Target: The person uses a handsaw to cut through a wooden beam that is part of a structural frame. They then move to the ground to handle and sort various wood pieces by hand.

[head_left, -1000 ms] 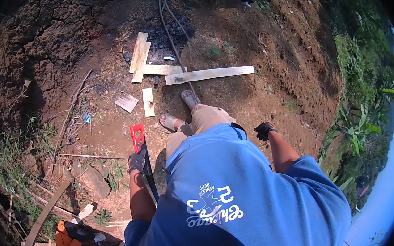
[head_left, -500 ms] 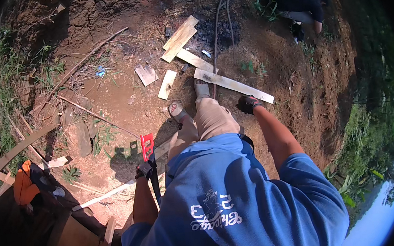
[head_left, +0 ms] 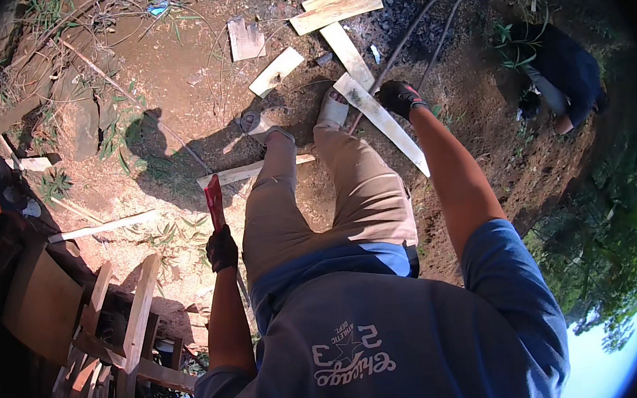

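My gloved left hand (head_left: 221,248) hides the handle of the red tool (head_left: 214,201), my gloved right hand (head_left: 399,97) covers part of the long plank (head_left: 388,125), my legs hide part of the plank (head_left: 235,174) beneath them, and the crouching person (head_left: 563,72) is too dim to make out.

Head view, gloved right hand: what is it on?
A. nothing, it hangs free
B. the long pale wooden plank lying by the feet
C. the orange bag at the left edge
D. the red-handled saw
B: the right hand in its black glove sits at the upper end of the long pale wooden plank, while the red-handled saw is in the left hand.
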Demonstrator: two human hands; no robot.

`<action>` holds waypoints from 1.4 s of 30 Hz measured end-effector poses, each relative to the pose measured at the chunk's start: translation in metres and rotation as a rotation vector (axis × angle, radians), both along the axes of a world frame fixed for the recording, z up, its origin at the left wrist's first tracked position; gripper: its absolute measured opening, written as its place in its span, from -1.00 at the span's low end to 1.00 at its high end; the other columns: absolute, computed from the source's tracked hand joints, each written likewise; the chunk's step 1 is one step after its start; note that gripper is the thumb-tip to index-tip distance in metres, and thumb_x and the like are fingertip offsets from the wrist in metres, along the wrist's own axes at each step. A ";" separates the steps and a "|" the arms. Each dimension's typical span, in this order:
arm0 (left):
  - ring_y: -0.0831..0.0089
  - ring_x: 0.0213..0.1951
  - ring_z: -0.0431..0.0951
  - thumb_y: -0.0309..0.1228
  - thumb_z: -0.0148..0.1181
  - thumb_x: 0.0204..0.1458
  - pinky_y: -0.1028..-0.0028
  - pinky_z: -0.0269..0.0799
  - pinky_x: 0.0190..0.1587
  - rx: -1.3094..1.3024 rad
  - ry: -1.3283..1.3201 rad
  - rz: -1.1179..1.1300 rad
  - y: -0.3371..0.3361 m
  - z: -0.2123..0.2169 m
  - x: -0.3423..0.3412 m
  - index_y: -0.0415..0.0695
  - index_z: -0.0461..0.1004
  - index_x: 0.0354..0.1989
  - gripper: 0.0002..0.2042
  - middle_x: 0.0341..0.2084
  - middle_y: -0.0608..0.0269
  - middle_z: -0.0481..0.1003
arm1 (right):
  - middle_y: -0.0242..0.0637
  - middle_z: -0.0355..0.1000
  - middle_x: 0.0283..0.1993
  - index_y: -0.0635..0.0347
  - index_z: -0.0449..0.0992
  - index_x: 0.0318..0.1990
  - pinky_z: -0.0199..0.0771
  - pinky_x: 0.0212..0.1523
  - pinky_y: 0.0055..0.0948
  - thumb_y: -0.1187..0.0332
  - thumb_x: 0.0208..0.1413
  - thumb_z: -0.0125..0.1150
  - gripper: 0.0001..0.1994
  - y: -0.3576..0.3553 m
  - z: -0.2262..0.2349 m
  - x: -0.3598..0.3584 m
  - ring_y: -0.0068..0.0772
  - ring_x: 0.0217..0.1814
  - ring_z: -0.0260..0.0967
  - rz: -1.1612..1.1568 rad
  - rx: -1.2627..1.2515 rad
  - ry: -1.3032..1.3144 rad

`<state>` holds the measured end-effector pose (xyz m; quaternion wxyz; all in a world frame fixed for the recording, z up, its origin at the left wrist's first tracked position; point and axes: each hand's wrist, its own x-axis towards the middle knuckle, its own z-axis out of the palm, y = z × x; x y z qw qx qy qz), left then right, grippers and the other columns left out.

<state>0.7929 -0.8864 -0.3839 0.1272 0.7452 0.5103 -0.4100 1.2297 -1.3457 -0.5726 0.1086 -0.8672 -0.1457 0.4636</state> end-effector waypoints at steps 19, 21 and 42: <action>0.05 0.02 0.64 -0.26 0.00 0.53 0.11 0.53 0.02 0.269 0.027 -0.078 0.054 -0.090 -0.046 -0.18 0.47 0.32 -0.64 0.04 -0.05 0.59 | 0.03 0.46 0.49 0.10 0.17 0.64 0.52 0.40 0.02 -0.44 0.03 0.33 0.14 0.085 -0.398 0.070 0.16 0.50 0.44 -0.130 -0.353 -0.156; 0.10 0.29 0.52 -0.32 -0.13 0.55 0.13 0.41 0.31 0.155 0.008 -0.195 0.060 -0.088 -0.038 -0.18 0.36 0.49 -0.57 0.31 -0.06 0.48 | 0.02 0.46 0.49 0.08 0.21 0.62 0.52 0.40 0.02 -0.45 0.02 0.34 0.12 0.085 -0.411 0.059 0.16 0.50 0.44 -0.103 -0.355 -0.167; -0.10 -0.27 0.68 -0.13 0.10 0.50 0.02 0.51 -0.25 0.083 -0.243 -0.281 0.042 -0.080 0.003 -0.23 0.60 0.01 -0.63 -0.30 -0.19 0.65 | 0.10 0.60 0.12 0.40 0.61 0.10 0.60 0.12 -0.03 -0.18 -0.10 0.70 -0.18 0.004 -0.131 0.006 0.00 0.09 0.59 -0.589 -0.149 -0.616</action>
